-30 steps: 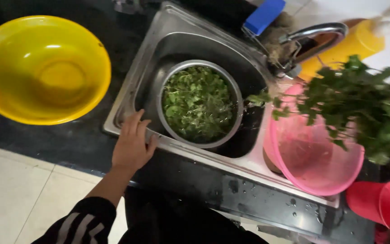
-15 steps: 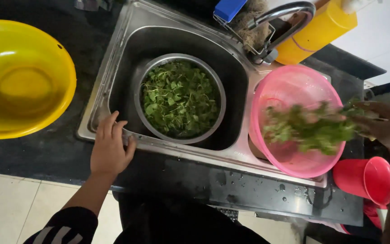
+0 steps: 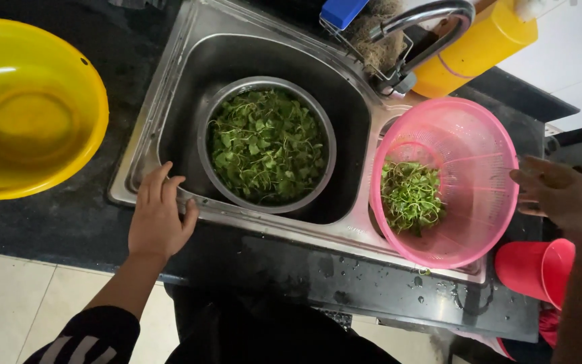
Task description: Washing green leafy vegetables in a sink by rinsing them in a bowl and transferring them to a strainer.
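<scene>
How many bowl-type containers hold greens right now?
2. The steel bowl sits in the sink basin, full of greens; the pink colander on the sink's right side holds a smaller clump. The yellow bowl holds none.

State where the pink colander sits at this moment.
In the head view the pink colander sits at the right of the sink, beside the metal bowl of greens and below the tap, with the right hand at its rim.

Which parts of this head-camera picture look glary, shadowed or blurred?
Head view: glare streaks the curved steel tap and glints inside the round yellow plastic bowl; the steel sink basin lies in shadow; the right hand by the pink slotted strainer looks slightly soft.
</scene>
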